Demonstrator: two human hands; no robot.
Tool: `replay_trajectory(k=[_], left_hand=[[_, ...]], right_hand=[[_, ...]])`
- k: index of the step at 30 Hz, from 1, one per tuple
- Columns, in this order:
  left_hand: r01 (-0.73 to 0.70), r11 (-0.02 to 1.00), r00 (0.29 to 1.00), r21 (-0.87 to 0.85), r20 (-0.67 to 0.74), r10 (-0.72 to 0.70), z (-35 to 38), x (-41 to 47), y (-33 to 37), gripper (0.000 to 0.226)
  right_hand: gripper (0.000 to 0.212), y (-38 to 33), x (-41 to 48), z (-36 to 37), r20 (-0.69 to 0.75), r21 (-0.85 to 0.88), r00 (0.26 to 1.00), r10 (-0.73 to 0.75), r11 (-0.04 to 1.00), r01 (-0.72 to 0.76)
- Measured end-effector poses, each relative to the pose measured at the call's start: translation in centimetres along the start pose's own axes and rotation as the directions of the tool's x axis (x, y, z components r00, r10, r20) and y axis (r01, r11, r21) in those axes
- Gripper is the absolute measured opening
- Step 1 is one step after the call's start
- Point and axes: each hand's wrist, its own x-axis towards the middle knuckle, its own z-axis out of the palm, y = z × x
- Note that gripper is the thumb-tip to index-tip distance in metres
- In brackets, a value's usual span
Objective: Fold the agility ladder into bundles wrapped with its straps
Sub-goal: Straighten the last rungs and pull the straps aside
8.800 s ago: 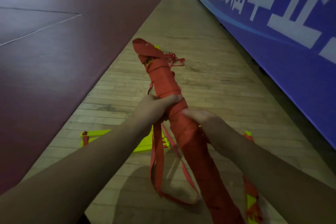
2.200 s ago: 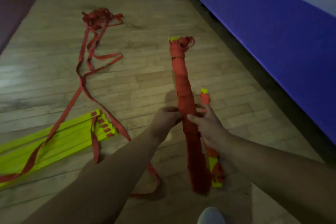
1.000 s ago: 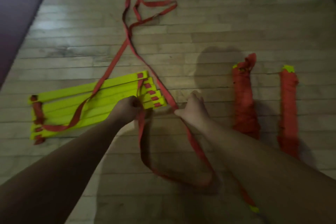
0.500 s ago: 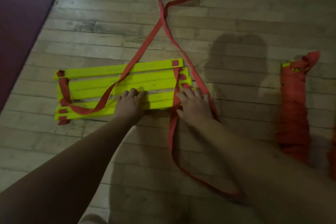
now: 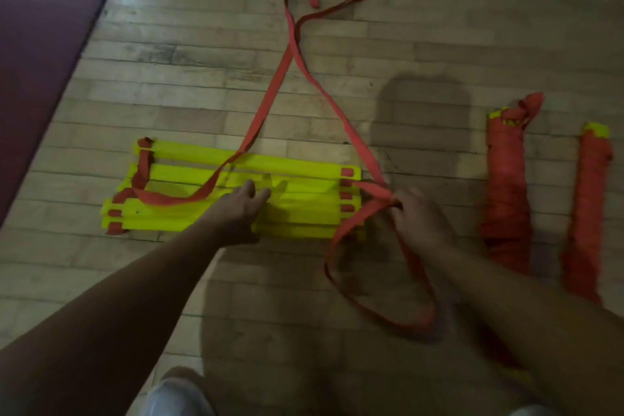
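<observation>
A stack of yellow ladder rungs lies flat on the wooden floor, joined by red straps. My left hand rests on the middle of the stack with its fingers spread. My right hand grips the red strap just past the stack's right end, lifting it a little. From there the strap loops down toward me and long lengths trail away to the top of the view. Two bundles wrapped in red strap, a thicker one and a thinner one, lie side by side at the right.
A dark red mat covers the floor along the left edge. The toe of a light shoe shows at the bottom, close below my left arm. Loose strap coils lie at the top centre.
My right hand has gone from resting flat at the stack's end to gripping and lifting the strap. My left hand has shifted right along the rungs. The view has swung right, showing both bundles.
</observation>
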Motion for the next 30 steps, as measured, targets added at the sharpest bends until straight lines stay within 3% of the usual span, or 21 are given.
replay_trajectory(k=[2,3,6,8,10,14,17,19,20,24,26,30], left_hand=[[0.011,0.998,0.999,-0.065,-0.035,-0.014,-2.0,-0.9,-0.8,0.078],[0.010,0.993,0.999,-0.120,-0.043,-0.016,-3.0,-1.1,-0.9,0.070],[-0.004,0.979,1.000,-0.203,-0.002,0.004,-6.4,-1.9,0.3,0.046],[-0.002,0.978,1.000,-0.210,0.014,0.005,-7.7,-2.9,2.0,0.032],[-0.006,0.968,1.000,-0.250,-0.022,0.001,-8.2,-3.9,3.5,0.029],[0.003,0.936,0.995,-0.353,-0.091,-0.038,-10.6,-6.5,5.0,0.021],[0.026,0.921,0.988,-0.389,-0.133,-0.084,-13.4,-8.6,5.7,0.022],[0.002,0.883,0.975,-0.469,-0.196,-0.106,-15.2,-9.8,6.1,0.024],[-0.019,0.865,0.968,-0.502,-0.227,-0.111,-16.2,-10.5,6.5,0.023],[-0.107,0.770,0.946,-0.629,-0.302,-0.115,-19.2,-13.1,8.3,0.012],[-0.146,0.702,0.937,-0.697,-0.325,-0.127,-20.2,-14.3,9.0,0.007],[-0.228,0.620,0.933,-0.751,-0.350,-0.081,-21.9,-16.5,10.5,0.008]], right_hand=[[0.022,1.3,-1.2,-2.1,0.099,-0.114,0.989,0.113,0.988,-0.101],[0.030,1.5,-1.5,-3.0,0.132,-0.088,0.982,0.132,0.989,-0.121],[0.058,-0.6,-2.3,-5.7,0.063,0.233,0.985,0.158,0.958,-0.168],[0.045,-2.7,-2.6,-6.6,0.070,0.320,0.981,0.183,0.927,-0.196],[0.029,-4.1,-3.0,-6.1,0.080,0.367,0.983,0.164,0.912,-0.182],[0.054,-6.0,-4.3,-5.6,0.134,0.523,0.961,0.241,0.807,-0.275],[0.085,-6.3,-5.3,-7.2,0.065,0.623,0.925,0.373,0.709,-0.330],[0.075,-6.3,-6.1,-9.1,0.036,0.674,0.901,0.432,0.656,-0.341],[0.068,-6.4,-6.7,-10.2,0.053,0.739,0.893,0.446,0.584,-0.335],[0.024,-7.6,-9.1,-14.8,0.136,0.981,0.927,0.350,0.086,-0.176],[0.025,-8.1,-9.9,-17.3,0.081,0.996,0.948,0.308,0.001,-0.086],[0.030,-9.4,-11.9,-22.2,-0.051,0.998,0.968,0.247,-0.035,0.061]])
